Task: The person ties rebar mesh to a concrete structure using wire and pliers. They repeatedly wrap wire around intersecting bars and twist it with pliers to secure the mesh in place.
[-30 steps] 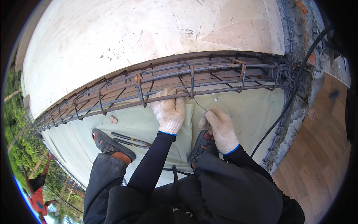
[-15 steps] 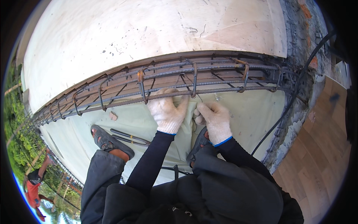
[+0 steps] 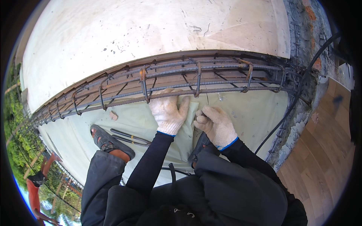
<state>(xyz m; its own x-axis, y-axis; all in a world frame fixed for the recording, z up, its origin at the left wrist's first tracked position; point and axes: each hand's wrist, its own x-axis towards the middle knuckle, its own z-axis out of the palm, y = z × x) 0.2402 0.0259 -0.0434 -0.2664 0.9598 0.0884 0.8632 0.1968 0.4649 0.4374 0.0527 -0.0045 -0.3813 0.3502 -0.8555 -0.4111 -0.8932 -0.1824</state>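
Observation:
A long rebar cage (image 3: pixel 173 92) of ribbed bars and square stirrups runs across in front of me. My left hand (image 3: pixel 167 113), in a white knit glove, is closed at the near lower bar. Its fingers pass behind the bar and are partly hidden; the thumb points up beside a stirrup (image 3: pixel 198 80). To its right and lower, my right hand (image 3: pixel 218 126), gloved too, has its fingers pinched together below the bar. A thin tie wire (image 3: pixel 207 99) runs from the bar down to these fingers; its end is hidden.
Pincers (image 3: pixel 130 138) with long handles lie on the pale green sheet (image 3: pixel 249 113) beside my left sandal (image 3: pixel 107 141). A broken chip (image 3: pixel 113 115) lies nearby. Plywood (image 3: pixel 151 30) stands beyond the cage. A black cable (image 3: pixel 298 98) crosses at right. Another person (image 3: pixel 34 192) is at far left.
My right hand has drawn down and slightly right, away from the bar. The wire loop beside the stirrup no longer shows. My left hand has stayed at the bar. The other person has shifted.

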